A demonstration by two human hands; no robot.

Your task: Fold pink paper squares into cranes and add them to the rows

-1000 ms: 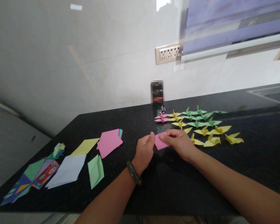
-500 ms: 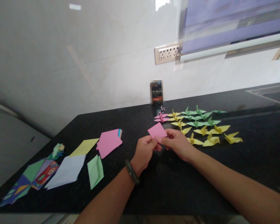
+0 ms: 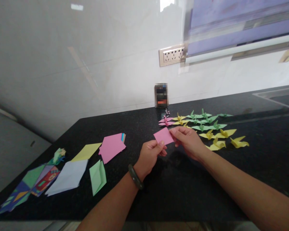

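Your two hands hold a small pink folded paper [image 3: 162,136] just above a black speckled desk [image 3: 173,192], near the middle of the view. Your left hand [image 3: 150,154], with a dark bracelet [image 3: 134,176] at the wrist, is curled and pinches the paper's lower edge between thumb and fingers. Your right hand [image 3: 189,142] grips the paper's right side with its fingers closed on it.

Behind and to the right of your hands, folded paper cranes lie in rows on the desk: yellow cranes [image 3: 223,141] nearest, green cranes [image 3: 204,120] further back, and a pink crane [image 3: 166,121] at the left end. To the left lie a stack of pink sheets [image 3: 111,147], a yellow sheet [image 3: 86,151], a pale sheet [image 3: 68,177], a folded green sheet [image 3: 98,176] and patterned papers [image 3: 31,184] by the desk's edge. A wall socket [image 3: 171,55] sits on the pale wall.
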